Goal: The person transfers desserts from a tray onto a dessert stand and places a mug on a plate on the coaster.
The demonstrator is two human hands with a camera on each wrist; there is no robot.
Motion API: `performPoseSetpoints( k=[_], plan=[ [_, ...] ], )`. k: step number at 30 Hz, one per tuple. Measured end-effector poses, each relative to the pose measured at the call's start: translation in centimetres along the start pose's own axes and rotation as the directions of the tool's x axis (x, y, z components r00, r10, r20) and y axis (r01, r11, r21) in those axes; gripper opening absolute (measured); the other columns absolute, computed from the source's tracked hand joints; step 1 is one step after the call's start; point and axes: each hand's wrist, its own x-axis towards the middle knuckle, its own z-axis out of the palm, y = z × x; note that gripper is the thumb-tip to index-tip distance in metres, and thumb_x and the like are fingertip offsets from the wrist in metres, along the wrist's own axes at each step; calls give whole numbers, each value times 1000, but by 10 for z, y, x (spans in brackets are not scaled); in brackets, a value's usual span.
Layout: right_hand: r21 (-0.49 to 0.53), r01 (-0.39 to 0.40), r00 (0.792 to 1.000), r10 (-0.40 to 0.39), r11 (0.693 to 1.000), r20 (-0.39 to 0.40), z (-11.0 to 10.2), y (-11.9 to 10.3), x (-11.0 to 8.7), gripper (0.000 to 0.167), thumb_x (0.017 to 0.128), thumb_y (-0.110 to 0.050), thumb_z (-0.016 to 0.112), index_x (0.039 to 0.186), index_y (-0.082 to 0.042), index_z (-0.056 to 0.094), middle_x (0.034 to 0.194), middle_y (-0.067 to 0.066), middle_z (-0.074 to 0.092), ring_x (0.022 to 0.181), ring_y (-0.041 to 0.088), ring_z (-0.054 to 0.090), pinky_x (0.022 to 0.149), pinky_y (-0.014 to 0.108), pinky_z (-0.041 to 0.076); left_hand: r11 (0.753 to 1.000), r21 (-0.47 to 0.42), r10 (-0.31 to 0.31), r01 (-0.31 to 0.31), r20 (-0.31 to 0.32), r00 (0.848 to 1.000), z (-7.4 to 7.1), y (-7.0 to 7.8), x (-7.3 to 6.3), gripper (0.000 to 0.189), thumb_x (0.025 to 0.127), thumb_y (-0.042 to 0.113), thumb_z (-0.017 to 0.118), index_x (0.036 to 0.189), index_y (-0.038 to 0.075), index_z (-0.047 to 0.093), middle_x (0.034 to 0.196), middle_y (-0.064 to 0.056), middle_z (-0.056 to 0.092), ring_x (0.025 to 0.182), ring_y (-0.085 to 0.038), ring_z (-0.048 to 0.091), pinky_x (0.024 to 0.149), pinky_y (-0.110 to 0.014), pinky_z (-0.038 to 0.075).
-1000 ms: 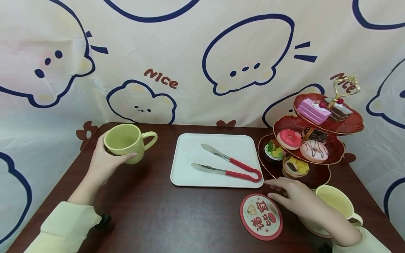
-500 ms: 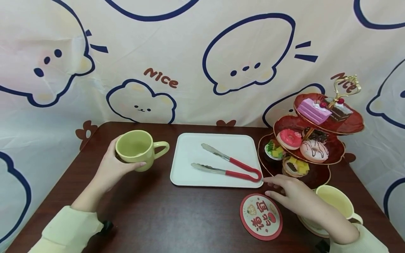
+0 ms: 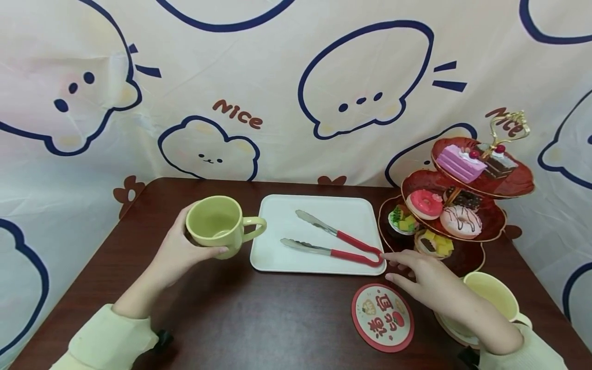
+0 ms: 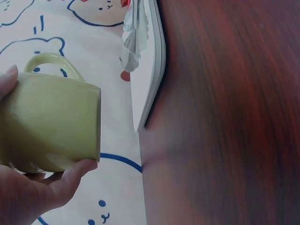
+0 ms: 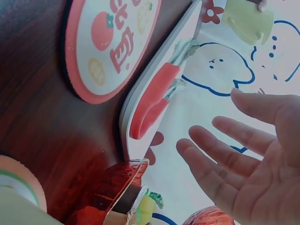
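Note:
My left hand (image 3: pixel 182 252) holds a yellow-green mug (image 3: pixel 222 242) round its body, thumb along the near side. The mug is raised over the table, its mouth up and its handle pointing right, overlapping the tray's left edge in the head view. In the left wrist view, fingers and thumb wrap the mug (image 4: pixel 51 122). My right hand (image 3: pixel 427 280) holds nothing; its fingers are loosely extended in the right wrist view. Its fingertips are close to the looped end of red-handled tongs (image 3: pixel 353 257), which lie spread on a white tray (image 3: pixel 273 216).
A round red-rimmed coaster (image 3: pixel 383 318) lies in front of the tray. Another pale mug (image 3: pixel 495 295) stands on a coaster, partly behind my right forearm. At the right, a three-tier red stand (image 3: pixel 493 218) bears donuts, cupcakes and cake slices. A patterned cloth (image 3: pixel 277 154) hangs behind.
My left hand has carried the mug to the right and a little nearer, towards the tray. My right hand has shifted slightly left, closer to the tongs.

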Motion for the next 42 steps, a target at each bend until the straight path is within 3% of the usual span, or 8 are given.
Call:
performPoseSetpoints(
  k=[3, 6, 10, 22, 27, 32, 35, 42],
  plan=[
    [-3, 4, 999, -4, 1000, -32, 0, -2, 1, 38, 92, -21, 79, 127, -8, 71, 105, -2, 69, 86, 9, 61, 68, 32, 52, 996, 68, -62, 57, 70, 996, -7, -8, 0, 102, 76, 13, 92, 156, 11, 29, 144, -13, 46, 124, -26, 45, 93, -25, 44],
    [19, 11, 999, -10, 1000, -52, -2, -4, 3, 39, 91, -18, 79, 127, -8, 71, 104, -1, 69, 85, 11, 61, 93, 50, 52, 997, 48, -67, 64, 72, 995, -3, -12, 1, 104, 74, 14, 94, 156, 14, 31, 142, -7, 48, 123, -20, 46, 93, -23, 43],
    [68, 22, 998, -18, 997, -68, -2, -8, 7, 38, 91, -16, 79, 127, -7, 70, 101, 0, 69, 84, 12, 63, 106, 76, 25, 997, 55, -58, 54, 62, 996, 4, -10, 0, 103, 72, 10, 93, 154, 11, 32, 139, -9, 50, 120, -20, 47, 92, -20, 42],
    [131, 66, 990, -48, 989, -135, 2, -20, 16, 36, 93, -14, 76, 128, -7, 70, 110, 3, 72, 87, 12, 71, 102, 72, 35, 996, 57, -80, 74, 107, 991, 17, -7, -1, 105, 70, 13, 95, 153, 8, 31, 141, -11, 49, 124, -23, 45, 100, -39, 40],
    [134, 63, 988, -42, 989, -151, 5, -23, 17, 36, 93, -18, 76, 127, -9, 70, 114, 3, 73, 89, 14, 72, 102, 84, 17, 996, 60, -74, 67, 116, 990, 20, -8, -1, 105, 69, 12, 96, 153, 8, 32, 140, -11, 50, 123, -23, 46, 99, -35, 41],
    [128, 84, 986, -63, 988, -157, 7, -26, 20, 35, 94, -17, 75, 128, -9, 70, 117, 2, 71, 90, 12, 70, 102, 62, 42, 998, 46, -58, 53, 117, 991, 25, -8, -2, 105, 68, 11, 96, 152, 7, 34, 138, -11, 51, 122, -22, 46, 96, -25, 41],
    [130, 109, 984, -88, 985, -157, 9, -26, 21, 35, 95, -17, 74, 129, -8, 70, 116, 2, 71, 90, 8, 66, 80, 39, 58, 998, 36, -54, 50, 125, 991, 28, -7, -3, 104, 68, 11, 96, 152, 8, 34, 138, -10, 50, 122, -22, 46, 96, -25, 42],
    [157, 114, 982, -87, 981, -165, 8, -27, 22, 35, 96, -18, 73, 130, -9, 69, 119, 2, 70, 93, 11, 67, 79, 39, 60, 999, -11, -42, 44, 146, 988, 35, -8, -6, 103, 67, 10, 96, 150, 7, 36, 139, -9, 51, 122, -24, 48, 95, -22, 43]
  ],
)
